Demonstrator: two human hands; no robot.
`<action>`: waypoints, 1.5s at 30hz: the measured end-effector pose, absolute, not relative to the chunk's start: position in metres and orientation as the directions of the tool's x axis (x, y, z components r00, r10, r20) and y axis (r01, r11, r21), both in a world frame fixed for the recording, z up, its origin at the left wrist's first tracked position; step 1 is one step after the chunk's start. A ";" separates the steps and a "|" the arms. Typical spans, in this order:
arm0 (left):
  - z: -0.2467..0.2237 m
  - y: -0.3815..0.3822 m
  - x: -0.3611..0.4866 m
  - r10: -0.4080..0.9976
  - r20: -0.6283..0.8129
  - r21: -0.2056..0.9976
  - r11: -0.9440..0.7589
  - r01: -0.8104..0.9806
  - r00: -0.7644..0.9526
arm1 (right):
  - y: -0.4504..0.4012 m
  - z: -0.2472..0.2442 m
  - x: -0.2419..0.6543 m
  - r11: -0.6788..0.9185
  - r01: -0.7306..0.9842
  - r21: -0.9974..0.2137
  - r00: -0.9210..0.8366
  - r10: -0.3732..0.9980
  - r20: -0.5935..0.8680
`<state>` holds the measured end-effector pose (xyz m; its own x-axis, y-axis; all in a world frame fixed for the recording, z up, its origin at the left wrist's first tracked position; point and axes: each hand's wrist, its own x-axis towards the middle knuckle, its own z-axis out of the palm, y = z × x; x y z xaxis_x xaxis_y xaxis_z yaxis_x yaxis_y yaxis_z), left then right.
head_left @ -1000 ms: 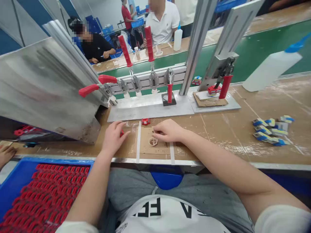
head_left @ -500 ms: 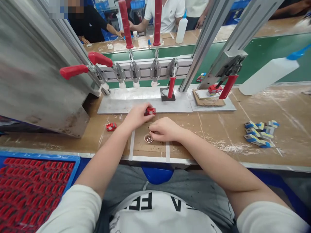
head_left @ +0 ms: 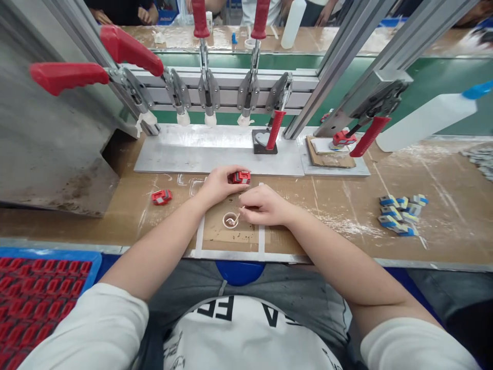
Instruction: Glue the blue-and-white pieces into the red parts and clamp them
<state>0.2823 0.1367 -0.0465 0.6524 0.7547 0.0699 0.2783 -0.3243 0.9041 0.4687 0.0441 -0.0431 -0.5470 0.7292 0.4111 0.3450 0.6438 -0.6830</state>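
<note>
My left hand (head_left: 222, 186) is closed round a small red part (head_left: 241, 178) just in front of the metal plate. To its right, my right hand (head_left: 266, 205) pinches a thin stick (head_left: 238, 218), whose lower end is in a small round cup (head_left: 230, 221) of dark, shiny stuff. The cup sits on the bench between two white tape strips. A second red part (head_left: 161, 197) lies on the bench to the left of my left hand.
Red-handled clamps (head_left: 208, 92) stand behind the metal plate (head_left: 219, 159). A blue tray (head_left: 94, 267) of red parts is at lower left. Blue-and-white pieces (head_left: 402, 213) and a white bottle (head_left: 427, 121) are at right. People's hands (head_left: 145, 14) show across the bench.
The view has tilted down and shifted. The stick in my right hand now shows clearly, leaning into the cup. My left hand still holds the red part.
</note>
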 end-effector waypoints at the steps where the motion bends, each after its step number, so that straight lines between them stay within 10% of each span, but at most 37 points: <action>1: -0.046 0.136 0.283 0.754 0.045 0.908 -0.305 0.288 0.655 | 0.046 -0.044 0.472 0.637 0.327 -0.698 -0.491 0.746 0.450; 8: -0.045 0.137 0.284 0.767 -0.005 0.884 -0.297 0.361 0.642 | 0.063 -0.046 0.493 0.410 0.485 -0.773 0.158 0.828 0.538; 45: -0.043 0.134 0.287 0.738 0.135 0.749 -0.513 0.419 0.661 | 0.068 -0.044 0.495 0.365 0.563 -0.742 -0.047 0.910 0.412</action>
<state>0.2872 0.1337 -0.0431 0.6613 0.7379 0.1352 0.4193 -0.5130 0.7490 0.4949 0.0685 -0.0438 -0.0475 0.9101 0.4116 0.5629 0.3648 -0.7417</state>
